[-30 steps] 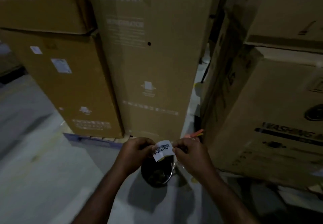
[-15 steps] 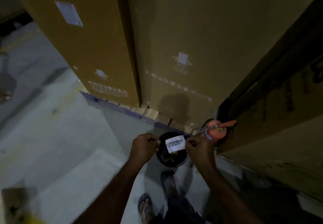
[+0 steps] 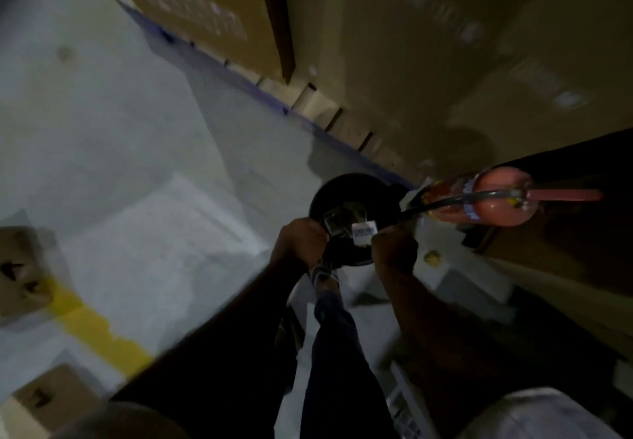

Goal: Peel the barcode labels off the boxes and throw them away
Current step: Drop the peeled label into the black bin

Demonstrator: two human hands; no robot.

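Note:
A small white barcode label hangs over the open black bin on the floor. My right hand pinches the label's right edge. My left hand is just left of it with fingers curled, and a small gap shows between that hand and the label. Both hands hover above the bin's mouth, which has a few scraps inside. Tall brown cardboard boxes stand right behind the bin. The picture is blurred by motion.
A red fire extinguisher stands right of the bin against a dark box. The boxes rest on a wooden pallet. A yellow floor line and smaller cartons lie at the left. My legs and feet are below the bin.
My view has tipped further down and closer to the bin. The label has dropped lower over the bin's mouth, and my left hand has come off it.

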